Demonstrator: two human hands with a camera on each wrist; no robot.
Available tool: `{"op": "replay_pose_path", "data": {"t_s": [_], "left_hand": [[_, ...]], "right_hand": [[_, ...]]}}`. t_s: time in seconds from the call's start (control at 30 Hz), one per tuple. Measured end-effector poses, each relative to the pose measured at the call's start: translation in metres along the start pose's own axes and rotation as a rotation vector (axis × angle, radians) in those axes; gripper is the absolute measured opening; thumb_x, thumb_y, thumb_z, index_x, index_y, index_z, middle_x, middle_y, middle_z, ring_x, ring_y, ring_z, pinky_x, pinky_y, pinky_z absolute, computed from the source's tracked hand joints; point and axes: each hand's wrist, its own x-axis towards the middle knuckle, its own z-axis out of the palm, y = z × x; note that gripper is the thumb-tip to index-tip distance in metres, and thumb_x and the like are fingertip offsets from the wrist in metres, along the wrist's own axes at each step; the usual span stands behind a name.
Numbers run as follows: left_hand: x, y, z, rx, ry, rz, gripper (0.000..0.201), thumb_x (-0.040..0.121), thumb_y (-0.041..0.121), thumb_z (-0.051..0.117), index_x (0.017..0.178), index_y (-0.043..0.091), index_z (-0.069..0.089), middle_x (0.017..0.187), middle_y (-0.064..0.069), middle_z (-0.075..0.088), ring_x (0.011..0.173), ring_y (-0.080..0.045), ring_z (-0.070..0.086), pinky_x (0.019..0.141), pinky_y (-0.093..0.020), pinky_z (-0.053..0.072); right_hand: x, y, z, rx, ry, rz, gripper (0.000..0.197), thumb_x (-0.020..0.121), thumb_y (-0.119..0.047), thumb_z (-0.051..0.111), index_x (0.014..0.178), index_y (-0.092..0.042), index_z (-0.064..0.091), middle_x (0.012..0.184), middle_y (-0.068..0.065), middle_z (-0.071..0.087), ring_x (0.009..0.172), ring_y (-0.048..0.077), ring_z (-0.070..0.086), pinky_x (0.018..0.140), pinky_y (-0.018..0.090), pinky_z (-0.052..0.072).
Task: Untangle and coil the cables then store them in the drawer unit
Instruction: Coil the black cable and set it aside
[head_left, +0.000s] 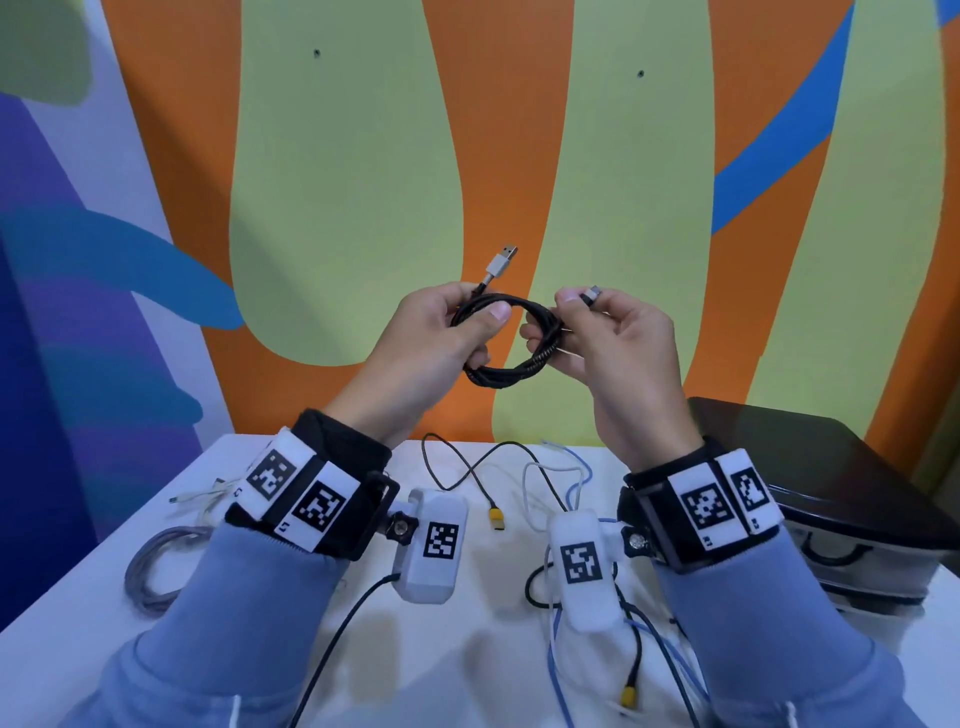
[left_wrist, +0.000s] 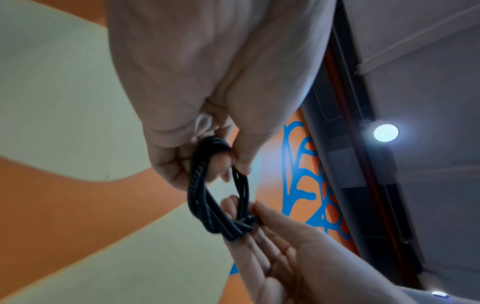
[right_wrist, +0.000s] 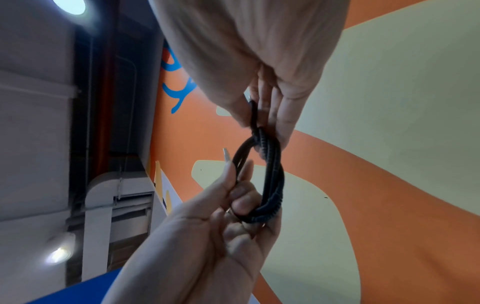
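A black braided cable (head_left: 506, 340) is wound into a small coil and held up in front of the wall. My left hand (head_left: 441, 332) grips the coil's left side, thumb pressed over the strands; its silver USB plug (head_left: 501, 262) sticks up above the fingers. My right hand (head_left: 597, 332) pinches the coil's right side, and the cable's other small plug (head_left: 592, 295) pokes out between thumb and forefinger. The left wrist view shows the black coil (left_wrist: 207, 195) hanging from my left hand (left_wrist: 207, 160). In the right wrist view the same coil (right_wrist: 270, 174) sits between both hands.
On the white table (head_left: 78, 613) lie a grey coiled cable (head_left: 150, 566), a black cable with a yellow plug (head_left: 496, 519), and tangled white, blue and black cables (head_left: 566, 483). The dark drawer unit (head_left: 810, 467) stands at the right.
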Motion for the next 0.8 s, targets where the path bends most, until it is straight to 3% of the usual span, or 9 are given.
{"op": "replay_pose_path", "data": {"t_s": [0.1, 0.23, 0.3, 0.4, 0.53, 0.63, 0.7, 0.8], "left_hand": [[0.001, 0.0, -0.016, 0.248, 0.023, 0.035, 0.01, 0.097, 0.025, 0.078, 0.105, 0.021, 0.075, 0.079, 0.004, 0.065, 0.07, -0.011, 0.058, 0.078, -0.034, 0.048], [-0.009, 0.006, -0.04, 0.542, 0.178, 0.051, 0.012, 0.087, 0.028, 0.087, 0.094, 0.029, 0.077, 0.07, 0.007, 0.07, 0.068, -0.013, 0.065, 0.07, -0.035, 0.052], [-0.019, 0.006, -0.048, 0.655, 0.181, 0.047, 0.011, 0.087, 0.024, 0.086, 0.09, 0.028, 0.076, 0.068, 0.004, 0.07, 0.071, -0.018, 0.067, 0.067, -0.037, 0.053], [-0.039, -0.004, -0.064, 0.77, 0.135, -0.014, 0.014, 0.087, 0.021, 0.085, 0.086, 0.026, 0.072, 0.063, 0.005, 0.065, 0.065, -0.018, 0.06, 0.059, -0.033, 0.042], [-0.062, -0.028, -0.097, 0.831, 0.115, -0.141, 0.018, 0.086, 0.024, 0.086, 0.083, 0.027, 0.069, 0.065, 0.0, 0.065, 0.07, -0.022, 0.061, 0.066, -0.038, 0.05], [-0.077, -0.046, -0.116, 0.87, 0.061, -0.237, 0.02, 0.086, 0.027, 0.088, 0.081, 0.028, 0.069, 0.07, 0.001, 0.066, 0.075, -0.022, 0.062, 0.07, -0.039, 0.051], [-0.085, -0.056, -0.12, 0.866, 0.012, -0.312, 0.019, 0.086, 0.027, 0.089, 0.083, 0.028, 0.071, 0.075, 0.001, 0.066, 0.075, -0.021, 0.061, 0.064, -0.034, 0.046], [-0.094, -0.068, -0.117, 0.856, -0.043, -0.418, 0.016, 0.086, 0.026, 0.089, 0.086, 0.022, 0.074, 0.074, 0.001, 0.065, 0.069, -0.019, 0.059, 0.058, -0.029, 0.041]], "right_hand": [[-0.004, 0.001, 0.005, -0.045, -0.019, -0.009, 0.023, 0.1, -0.015, 0.07, 0.103, 0.007, 0.065, 0.087, 0.023, 0.076, 0.076, 0.03, 0.076, 0.072, 0.037, 0.064], [-0.013, 0.005, 0.012, -0.123, -0.117, 0.015, 0.017, 0.094, -0.017, 0.078, 0.095, -0.002, 0.069, 0.09, 0.021, 0.077, 0.075, 0.023, 0.075, 0.072, 0.041, 0.065], [-0.018, 0.01, 0.014, -0.213, -0.223, 0.066, 0.023, 0.093, -0.023, 0.08, 0.103, -0.004, 0.07, 0.093, 0.019, 0.077, 0.079, 0.021, 0.076, 0.074, 0.042, 0.066], [-0.024, 0.033, 0.011, -0.377, -0.381, 0.17, 0.032, 0.093, -0.038, 0.078, 0.116, -0.017, 0.072, 0.099, 0.01, 0.078, 0.091, 0.015, 0.074, 0.08, 0.04, 0.065], [-0.03, 0.076, -0.005, -0.839, -0.589, 0.244, 0.046, 0.095, -0.057, 0.067, 0.13, -0.028, 0.066, 0.12, -0.008, 0.067, 0.114, 0.009, 0.063, 0.089, 0.027, 0.048], [-0.038, 0.097, -0.019, -1.25, -0.761, 0.39, 0.056, 0.092, -0.061, 0.067, 0.139, -0.034, 0.056, 0.135, -0.013, 0.052, 0.113, 0.011, 0.06, 0.09, 0.029, 0.047], [-0.042, 0.101, -0.024, -1.364, -0.822, 0.451, 0.057, 0.088, -0.06, 0.072, 0.137, -0.035, 0.057, 0.129, -0.014, 0.052, 0.11, 0.011, 0.062, 0.09, 0.03, 0.051], [-0.042, 0.099, -0.028, -1.406, -0.807, 0.473, 0.044, 0.081, -0.043, 0.083, 0.121, -0.032, 0.066, 0.105, -0.013, 0.056, 0.096, 0.013, 0.064, 0.091, 0.033, 0.057]]}}
